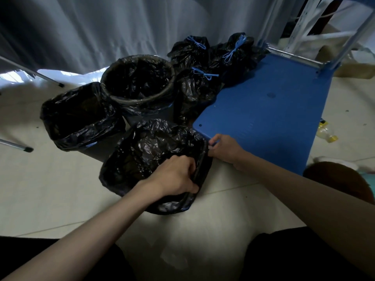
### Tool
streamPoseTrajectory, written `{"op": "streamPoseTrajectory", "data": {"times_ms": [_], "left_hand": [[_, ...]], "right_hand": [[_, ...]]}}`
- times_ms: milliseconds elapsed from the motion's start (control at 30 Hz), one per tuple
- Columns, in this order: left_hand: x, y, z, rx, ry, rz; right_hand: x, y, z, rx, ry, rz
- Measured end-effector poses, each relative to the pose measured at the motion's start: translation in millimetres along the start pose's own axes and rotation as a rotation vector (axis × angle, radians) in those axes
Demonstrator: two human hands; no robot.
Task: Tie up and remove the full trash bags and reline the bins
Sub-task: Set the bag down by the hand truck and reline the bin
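**Three bins lined, three bags tied, both hands on the nearest rim**

Three bins stand in a cluster on the pale tiled floor (50, 189), each fitted with a crinkled black plastic liner. The nearest bin (150, 159) sits closest to the person, touching the near left corner of a blue plastic shelf board (267, 110) that lies low over the floor. The left hand (174, 175) is on this bin's near rim, fingers curled over the liner edge and gripping it. The right hand (225, 149) is at the bin's right rim, beside the board's corner, thumb and fingers pinching the liner there.

A round bin (138, 82) with its liner folded over the rim stands behind the nearest one. A squarer bin (79, 116) stands to the left of both, liner draped over its edge.

Three full black trash bags, each cinched with a blue drawstring bow, sit behind the bins along the board's far left edge: one (194, 90) just beside the round bin, one (188, 49) behind it, one (237, 53) at the board's far corner.

A grey curtain (101, 27) hangs behind everything. White metal rack uprights (304, 23) rise at the board's far right. A yellowish crumpled plastic bottle (326, 132) lies on the floor past the board's right edge.
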State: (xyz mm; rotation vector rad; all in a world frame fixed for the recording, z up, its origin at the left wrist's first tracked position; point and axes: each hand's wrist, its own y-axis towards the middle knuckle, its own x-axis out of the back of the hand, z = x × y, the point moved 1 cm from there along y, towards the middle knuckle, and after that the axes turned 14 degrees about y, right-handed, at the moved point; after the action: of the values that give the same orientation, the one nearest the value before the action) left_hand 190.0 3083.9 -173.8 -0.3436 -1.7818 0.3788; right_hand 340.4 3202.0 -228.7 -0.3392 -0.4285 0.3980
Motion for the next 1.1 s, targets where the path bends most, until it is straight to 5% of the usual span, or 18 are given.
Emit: {"op": "streamPoseTrajectory", "data": {"times_ms": [100, 333, 467, 700, 867, 967, 1100], "left_hand": [[4.8, -3.4, 14.8, 0.023, 0.075, 0.082], [0.6, -6.6, 15.7, 0.076, -0.096, -0.168], [-1.1, -6.2, 12.9, 0.062, -0.069, -0.193], [0.7, -7.0, 11.5, 0.047, -0.051, -0.196], [0.4, -8.0, 10.7, 0.059, -0.048, -0.209], [-0.1, -8.5, 10.9, 0.060, -0.057, -0.214], [-1.4, -7.7, 10.5, 0.064, -0.053, -0.225]], "right_hand": [[-3.3, -12.0, -2.9, -0.093, 0.103, 0.080], [-1.5, -23.5, 1.6, -0.245, 0.518, 0.280], [-2.1, -29.4, 3.8, -0.218, 0.463, 0.314], [-4.9, -28.6, 0.3, 0.007, 0.129, -0.052], [-2.7, -27.8, -0.2, 0.107, 0.073, -0.164], [6.6, -22.3, 1.4, -0.081, 0.281, -0.146], [13.8, -16.6, -7.7, -0.263, 0.875, 0.152]]}}
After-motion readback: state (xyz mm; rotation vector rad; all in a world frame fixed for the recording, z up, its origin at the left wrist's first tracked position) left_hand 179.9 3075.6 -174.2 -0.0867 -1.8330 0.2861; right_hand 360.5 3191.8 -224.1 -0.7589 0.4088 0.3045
